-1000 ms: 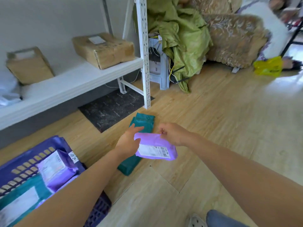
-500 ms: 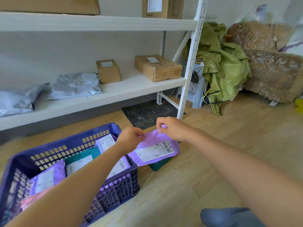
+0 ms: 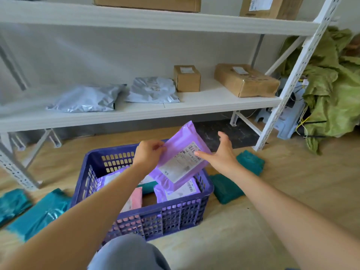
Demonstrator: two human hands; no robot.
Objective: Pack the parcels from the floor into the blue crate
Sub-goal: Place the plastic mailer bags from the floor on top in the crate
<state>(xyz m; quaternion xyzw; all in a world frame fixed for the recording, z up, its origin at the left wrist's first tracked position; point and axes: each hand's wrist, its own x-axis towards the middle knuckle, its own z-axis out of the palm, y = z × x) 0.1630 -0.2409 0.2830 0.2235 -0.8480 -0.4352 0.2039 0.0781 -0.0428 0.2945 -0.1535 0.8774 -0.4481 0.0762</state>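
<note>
A purple parcel [image 3: 181, 162] with a white label hangs tilted above the blue crate [image 3: 175, 204]. My left hand [image 3: 148, 154] pinches its left edge. My right hand [image 3: 222, 154] is spread, thumb on the label, fingers straight beside the parcel's right edge. Inside the crate lie several parcels, among them a purple one [image 3: 183, 190] and a pink one [image 3: 134, 199]. Two teal parcels [image 3: 250, 161] [image 3: 226, 189] lie on the floor right of the crate. More teal parcels [image 3: 39, 213] lie to its left.
A white shelf rack [image 3: 194, 106] stands behind the crate, holding two grey bags [image 3: 85, 99] and cardboard boxes [image 3: 245, 79]. Its post [image 3: 280, 106] meets the floor to the right. A green sack [image 3: 331, 90] is heaped beyond. My knee [image 3: 126, 254] is in front of the crate.
The purple parcel was lifted off the floor and carried left over the crate. My right hand has let go of its grip and spread; the left still pinches the parcel.
</note>
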